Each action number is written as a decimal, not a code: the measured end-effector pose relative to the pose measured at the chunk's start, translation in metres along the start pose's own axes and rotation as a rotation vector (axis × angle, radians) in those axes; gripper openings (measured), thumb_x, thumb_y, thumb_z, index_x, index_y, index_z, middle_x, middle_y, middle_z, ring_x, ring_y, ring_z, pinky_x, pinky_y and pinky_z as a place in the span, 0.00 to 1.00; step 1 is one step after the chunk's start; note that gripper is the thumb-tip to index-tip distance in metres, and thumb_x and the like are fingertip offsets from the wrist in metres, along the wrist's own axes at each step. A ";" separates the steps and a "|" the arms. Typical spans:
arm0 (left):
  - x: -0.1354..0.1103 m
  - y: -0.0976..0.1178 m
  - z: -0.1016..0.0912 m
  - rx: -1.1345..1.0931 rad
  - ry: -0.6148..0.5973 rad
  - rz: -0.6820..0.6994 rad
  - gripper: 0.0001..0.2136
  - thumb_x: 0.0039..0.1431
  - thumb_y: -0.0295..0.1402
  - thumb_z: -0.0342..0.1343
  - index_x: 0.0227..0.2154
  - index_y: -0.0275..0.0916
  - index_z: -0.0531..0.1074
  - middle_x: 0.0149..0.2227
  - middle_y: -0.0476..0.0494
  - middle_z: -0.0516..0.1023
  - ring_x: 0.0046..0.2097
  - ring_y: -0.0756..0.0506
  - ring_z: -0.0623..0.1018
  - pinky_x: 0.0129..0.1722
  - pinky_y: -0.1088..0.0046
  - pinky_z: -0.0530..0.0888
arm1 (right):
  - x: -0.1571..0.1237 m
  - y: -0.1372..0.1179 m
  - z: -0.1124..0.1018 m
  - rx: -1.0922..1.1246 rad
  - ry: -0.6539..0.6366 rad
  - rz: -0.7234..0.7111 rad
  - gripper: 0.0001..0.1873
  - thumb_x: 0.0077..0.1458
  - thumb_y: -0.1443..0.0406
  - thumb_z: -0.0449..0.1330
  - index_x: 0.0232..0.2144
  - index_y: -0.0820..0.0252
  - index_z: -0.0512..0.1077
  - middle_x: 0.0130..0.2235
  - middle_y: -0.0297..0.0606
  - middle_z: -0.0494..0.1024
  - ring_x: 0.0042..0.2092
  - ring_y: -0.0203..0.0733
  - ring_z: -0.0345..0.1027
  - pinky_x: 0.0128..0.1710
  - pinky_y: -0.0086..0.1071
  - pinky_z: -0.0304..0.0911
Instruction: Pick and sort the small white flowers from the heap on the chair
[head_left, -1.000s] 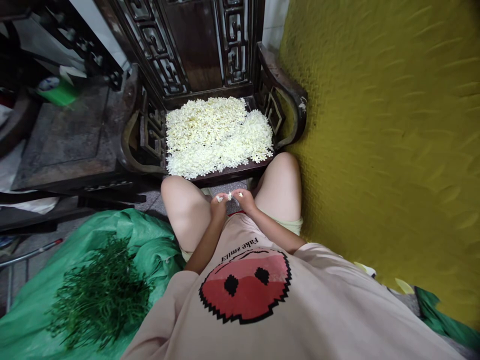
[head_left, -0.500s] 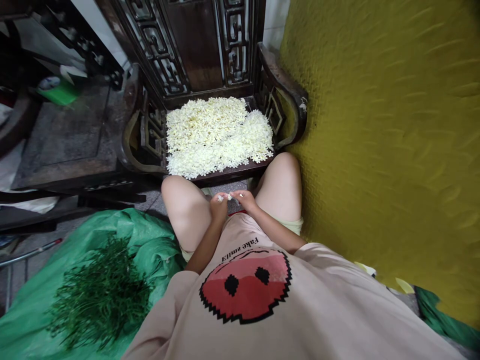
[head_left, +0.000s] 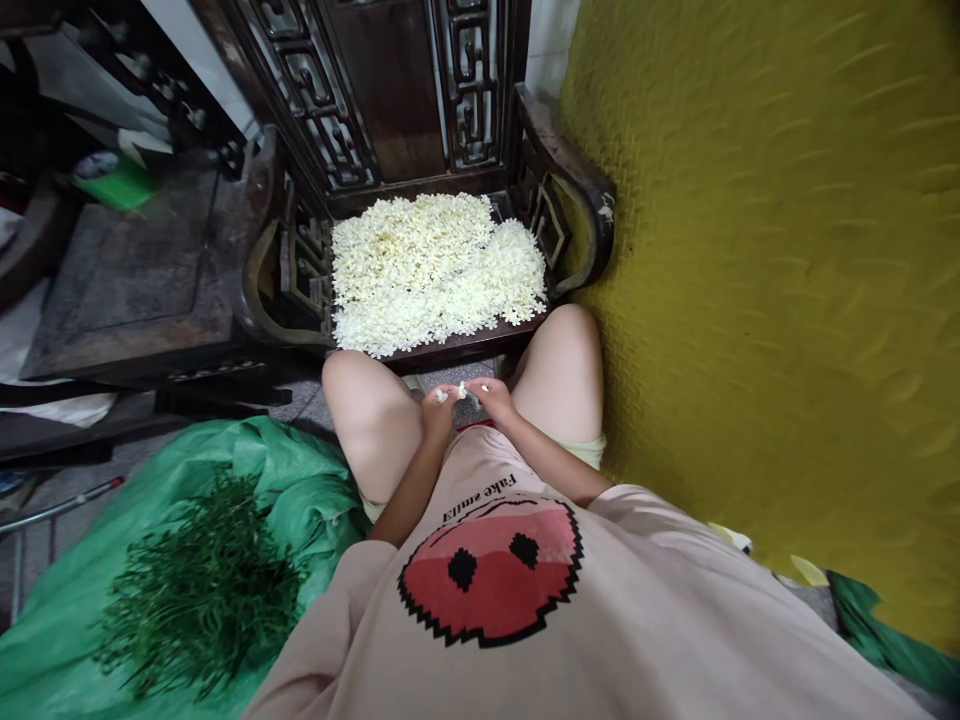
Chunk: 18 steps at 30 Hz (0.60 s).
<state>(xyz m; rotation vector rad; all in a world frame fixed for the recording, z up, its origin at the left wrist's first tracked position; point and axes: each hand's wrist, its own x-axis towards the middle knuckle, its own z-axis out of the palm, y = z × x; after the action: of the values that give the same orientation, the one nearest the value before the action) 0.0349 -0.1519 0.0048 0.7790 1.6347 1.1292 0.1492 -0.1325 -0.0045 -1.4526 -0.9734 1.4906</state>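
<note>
My left hand (head_left: pixel 437 408) and my right hand (head_left: pixel 493 400) are close together above my lap, between my knees. Their fingers are closed, and the fingertips nearly meet around a small white flower (head_left: pixel 462 390). A white bit, apparently a petal or another flower, shows against the left thumb, and a smaller pale bit lies at the right hand. The lower fingers are mostly hidden. Just beyond my knees, a thick layer of white and cream flowers (head_left: pixel 435 270) covers the seat of a dark carved wooden chair (head_left: pixel 409 130).
On my left lies a green sheet or sack (head_left: pixel 292 450) bearing a heap of thin green stems (head_left: pixel 202 590). Behind it stands a dark wooden table (head_left: pixel 135 270) with a green tape roll (head_left: pixel 114 180). A textured yellow surface (head_left: pixel 765 300) rises close on my right.
The white flower between my fingertips has shifted slightly and shows more fully. Both hands stay in nearly the same place; the flowers on the chair look unchanged.
</note>
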 end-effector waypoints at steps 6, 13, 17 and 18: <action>0.005 -0.002 0.003 -0.332 -0.075 -0.239 0.11 0.37 0.33 0.61 0.24 0.35 0.67 0.17 0.55 0.61 0.18 0.57 0.57 0.20 0.78 0.53 | -0.002 -0.004 0.001 0.040 0.000 0.024 0.15 0.39 0.55 0.61 0.25 0.62 0.75 0.30 0.37 0.76 0.31 0.37 0.65 0.29 0.28 0.57; 0.004 0.004 0.001 -0.484 -0.228 -0.306 0.11 0.44 0.32 0.61 0.21 0.36 0.62 0.15 0.58 0.51 0.17 0.57 0.51 0.18 0.76 0.50 | -0.002 -0.006 0.000 0.060 0.001 0.003 0.16 0.38 0.55 0.61 0.26 0.63 0.75 0.30 0.38 0.76 0.31 0.36 0.64 0.29 0.28 0.57; 0.004 0.003 0.002 -0.516 -0.238 -0.333 0.10 0.47 0.31 0.58 0.21 0.37 0.61 0.14 0.58 0.49 0.17 0.56 0.50 0.18 0.76 0.49 | -0.001 -0.004 0.001 0.071 -0.004 -0.005 0.14 0.39 0.57 0.60 0.26 0.63 0.75 0.30 0.38 0.76 0.30 0.36 0.64 0.29 0.28 0.57; 0.004 0.003 0.002 -0.522 -0.234 -0.337 0.10 0.48 0.31 0.58 0.21 0.37 0.61 0.14 0.58 0.49 0.16 0.56 0.50 0.18 0.76 0.49 | -0.001 -0.003 0.001 0.073 -0.002 -0.004 0.14 0.39 0.57 0.60 0.26 0.63 0.75 0.30 0.38 0.76 0.30 0.36 0.64 0.29 0.28 0.58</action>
<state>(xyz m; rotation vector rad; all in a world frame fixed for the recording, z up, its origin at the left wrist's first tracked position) 0.0351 -0.1466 0.0058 0.2705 1.1459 1.1026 0.1486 -0.1321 -0.0009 -1.3970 -0.9132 1.5097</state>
